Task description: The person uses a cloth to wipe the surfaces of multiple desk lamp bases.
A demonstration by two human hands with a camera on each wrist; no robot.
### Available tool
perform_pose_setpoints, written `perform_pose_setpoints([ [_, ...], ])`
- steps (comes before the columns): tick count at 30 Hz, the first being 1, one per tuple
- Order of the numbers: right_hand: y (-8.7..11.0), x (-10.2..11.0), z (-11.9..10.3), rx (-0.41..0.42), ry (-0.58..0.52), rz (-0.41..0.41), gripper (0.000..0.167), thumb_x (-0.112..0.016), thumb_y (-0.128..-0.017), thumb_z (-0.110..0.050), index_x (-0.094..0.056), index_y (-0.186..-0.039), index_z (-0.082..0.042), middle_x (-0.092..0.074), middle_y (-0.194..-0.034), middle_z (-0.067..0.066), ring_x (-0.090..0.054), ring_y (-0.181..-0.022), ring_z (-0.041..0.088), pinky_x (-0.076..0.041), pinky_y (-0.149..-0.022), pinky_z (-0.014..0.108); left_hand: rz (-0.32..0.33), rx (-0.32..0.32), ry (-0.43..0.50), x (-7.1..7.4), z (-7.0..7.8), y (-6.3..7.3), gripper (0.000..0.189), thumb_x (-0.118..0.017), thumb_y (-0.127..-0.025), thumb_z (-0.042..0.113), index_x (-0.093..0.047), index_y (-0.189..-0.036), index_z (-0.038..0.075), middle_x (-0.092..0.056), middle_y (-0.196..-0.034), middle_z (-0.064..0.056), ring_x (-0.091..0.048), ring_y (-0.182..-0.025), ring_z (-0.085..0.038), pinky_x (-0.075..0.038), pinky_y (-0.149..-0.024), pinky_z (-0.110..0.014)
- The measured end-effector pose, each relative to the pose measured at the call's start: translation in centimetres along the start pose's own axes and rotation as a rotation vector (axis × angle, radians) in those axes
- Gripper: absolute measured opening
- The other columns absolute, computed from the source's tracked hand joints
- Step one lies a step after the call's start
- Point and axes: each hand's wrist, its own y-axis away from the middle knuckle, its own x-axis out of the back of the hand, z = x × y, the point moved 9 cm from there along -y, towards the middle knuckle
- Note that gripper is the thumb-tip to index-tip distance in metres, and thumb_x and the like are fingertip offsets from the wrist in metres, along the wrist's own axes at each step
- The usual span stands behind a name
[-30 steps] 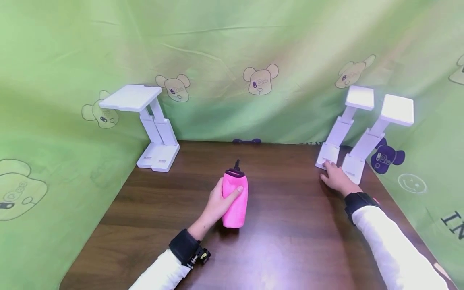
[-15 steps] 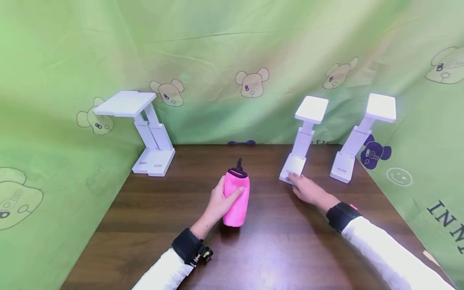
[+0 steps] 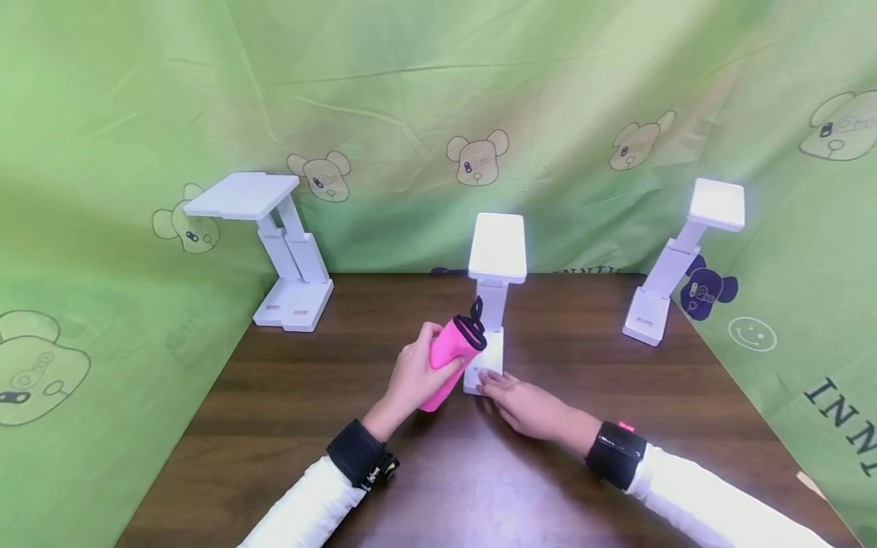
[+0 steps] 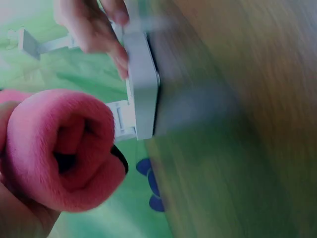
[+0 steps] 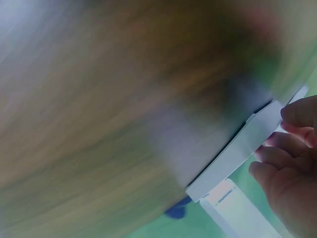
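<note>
A pink plush cloth roll (image 3: pixel 448 358) with a black-trimmed end and a black loop is in my left hand (image 3: pixel 411 377), thumb across its near side. The left wrist view looks into the roll's (image 4: pixel 67 148) hollow plush end. Just to its right in the head view stands a lit white folding desk lamp (image 3: pixel 499 247). My right hand (image 3: pixel 527 407) grips the front of that lamp's base, fingers over the top. The right wrist view shows thumb and fingers at the edge of the base (image 5: pixel 242 148). In the head view the roll overlaps part of the lamp.
Another lit white lamp (image 3: pixel 651 308) stands at the back right of the brown wooden table (image 3: pixel 329 403). Two more white lamps (image 3: pixel 291 301) stand side by side at the back left. Behind hangs a green curtain (image 3: pixel 397 114) with bear prints.
My right hand has drawn one lamp away from its neighbour at the right, leftward and nearer to the table's middle. My left hand has tilted the pink roll toward the right.
</note>
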Motion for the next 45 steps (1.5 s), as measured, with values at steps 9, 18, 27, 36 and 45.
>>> perform_pose_setpoints([
  [9, -0.5, -0.8, -3.7, 0.114, 0.086, -0.003, 0.040, -0.066, -0.096, -0.007, -0.061, -0.134, 0.003, -0.053, -0.145, 0.025, -0.052, -0.136, 0.036, -0.043, -0.109, 0.050, -0.200, -0.327, -0.528, -3.7, 1.2, -2.1, 0.053, -0.081, -0.087, 0.038, -0.060, -0.131, 0.017, -0.071, -0.108, -0.006, -0.069, -0.092, -0.021, -0.060, -0.075, -0.036],
  [18, 0.4, 0.3, -4.7, 0.102, 0.119, 0.060, 0.038, -0.072, -0.092, -0.010, -0.066, -0.129, 0.000, -0.060, -0.139, 0.021, -0.058, -0.130, 0.032, -0.048, -0.105, 0.048, -0.149, -0.663, -0.831, -7.3, 1.7, -3.7, 0.029, -0.074, -0.093, 0.025, -0.062, -0.120, 0.021, -0.064, -0.110, -0.006, -0.064, -0.097, -0.022, -0.059, -0.069, -0.033],
  [27, 1.8, 0.7, -5.0, 0.039, 0.208, 0.063, 0.040, -0.069, -0.094, -0.016, -0.066, -0.130, 0.001, -0.064, -0.135, 0.017, -0.062, -0.126, 0.029, -0.050, -0.104, 0.043, -0.215, -0.568, -0.799, -7.4, 0.2, -4.0, 0.038, -0.077, -0.091, 0.034, -0.064, -0.123, 0.018, -0.070, -0.118, -0.007, -0.069, -0.099, -0.023, -0.061, -0.073, -0.034],
  [36, 1.8, 1.3, -3.8, -0.036, 0.366, 0.033, 0.044, -0.073, -0.090, -0.021, -0.068, -0.128, 0.000, -0.071, -0.124, 0.012, -0.066, -0.118, 0.032, -0.049, -0.103, 0.050, -0.361, -0.424, -0.796, -7.5, -0.4, -4.5, 0.051, -0.079, -0.088, 0.042, -0.064, -0.132, 0.019, -0.071, -0.124, -0.005, -0.070, -0.102, -0.021, -0.061, -0.077, -0.035],
  [45, 1.1, 1.5, -2.7, -0.076, 0.231, 0.151, 0.030, -0.077, -0.089, -0.021, -0.070, -0.111, -0.002, -0.070, -0.110, 0.013, -0.069, -0.102, 0.028, -0.059, -0.085, 0.041, -0.357, -0.417, -0.785, -7.8, -0.6, -4.2, 0.049, -0.079, -0.088, 0.042, -0.066, -0.129, 0.018, -0.072, -0.117, -0.005, -0.069, -0.095, -0.020, -0.061, -0.071, -0.034],
])
